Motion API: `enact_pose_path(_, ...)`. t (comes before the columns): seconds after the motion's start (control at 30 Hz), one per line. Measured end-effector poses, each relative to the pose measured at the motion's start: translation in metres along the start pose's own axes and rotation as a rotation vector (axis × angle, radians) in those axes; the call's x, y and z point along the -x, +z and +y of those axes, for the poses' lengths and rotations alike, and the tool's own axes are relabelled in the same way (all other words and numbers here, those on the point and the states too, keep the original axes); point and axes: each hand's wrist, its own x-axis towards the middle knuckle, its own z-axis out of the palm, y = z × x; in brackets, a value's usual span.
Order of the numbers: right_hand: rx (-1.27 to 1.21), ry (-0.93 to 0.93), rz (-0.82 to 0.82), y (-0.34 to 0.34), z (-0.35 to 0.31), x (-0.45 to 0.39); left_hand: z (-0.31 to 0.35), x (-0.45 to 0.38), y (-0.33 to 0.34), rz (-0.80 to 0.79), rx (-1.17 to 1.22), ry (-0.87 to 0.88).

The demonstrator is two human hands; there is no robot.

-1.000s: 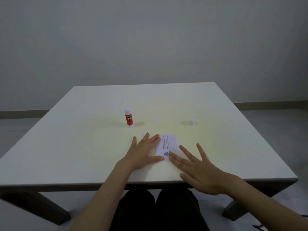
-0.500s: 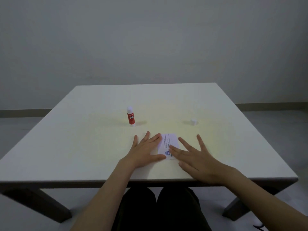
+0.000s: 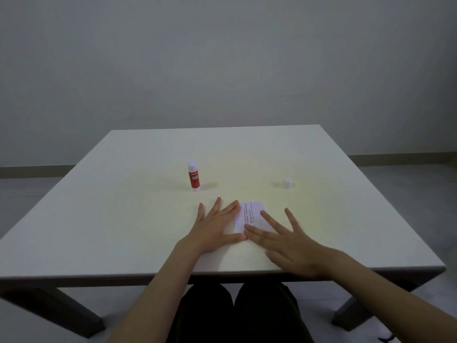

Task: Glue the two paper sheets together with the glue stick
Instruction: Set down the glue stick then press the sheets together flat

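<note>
A small white paper [image 3: 251, 214] with printed lines lies flat on the white table [image 3: 123, 219] near the front edge. I cannot tell whether it is one sheet or two stacked. My left hand [image 3: 215, 226] lies flat with fingers spread, its fingertips on the paper's left edge. My right hand [image 3: 284, 241] also lies flat and spread, its fingers covering the paper's near right part. A red glue stick [image 3: 194, 177] stands upright, uncapped, behind my left hand. Its white cap [image 3: 287, 183] sits apart at the right.
The table's front edge runs just below my wrists. My dark-clothed knees [image 3: 237, 315] show beneath it. A grey wall and the floor lie behind the table.
My right hand has slid forward and left over the paper, now hiding the blue mark at its near corner. My left hand stays pressed in place.
</note>
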Motion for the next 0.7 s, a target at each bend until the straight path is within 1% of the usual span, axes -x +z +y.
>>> enact_pose_path(0.1, -0.032, 0.170, -0.028, -0.018, 0.017, -0.019, 0.000, 0.000, -0.001, -0.008, 0.004, -0.011)
enact_pose_path(0.17, -0.024, 0.241, -0.036, -0.026, 0.020, -0.028, 0.000, 0.000, -0.002, -0.009, 0.000, -0.013)
enact_pose_path(0.23, 0.002, 0.206, -0.023, -0.023, 0.012, -0.022, 0.000, 0.000, -0.002, -0.008, -0.008, -0.009)
enact_pose_path(0.3, 0.023, 0.076, 0.009, -0.009, -0.002, -0.007, -0.001, -0.001, -0.002, 0.000, -0.020, -0.006)
enact_pose_path(0.37, 0.006, -0.016, -0.001, 0.001, -0.010, 0.009, -0.002, -0.001, -0.001, 0.002, -0.025, -0.002)
enact_pose_path(0.43, -0.013, 0.001, -0.027, -0.001, -0.003, 0.010, -0.002, -0.002, -0.001, 0.002, -0.025, -0.001)
enact_pose_path(0.53, -0.015, 0.137, -0.056, -0.016, 0.009, 0.000, -0.003, -0.001, -0.001, -0.003, -0.029, -0.005)
enact_pose_path(0.57, -0.010, 0.155, -0.053, -0.019, 0.010, -0.002, -0.003, -0.001, -0.001, -0.002, -0.029, -0.007)
enact_pose_path(0.7, 0.046, 0.041, -0.055, -0.012, 0.004, 0.018, -0.003, -0.001, -0.001, -0.003, -0.026, -0.006)
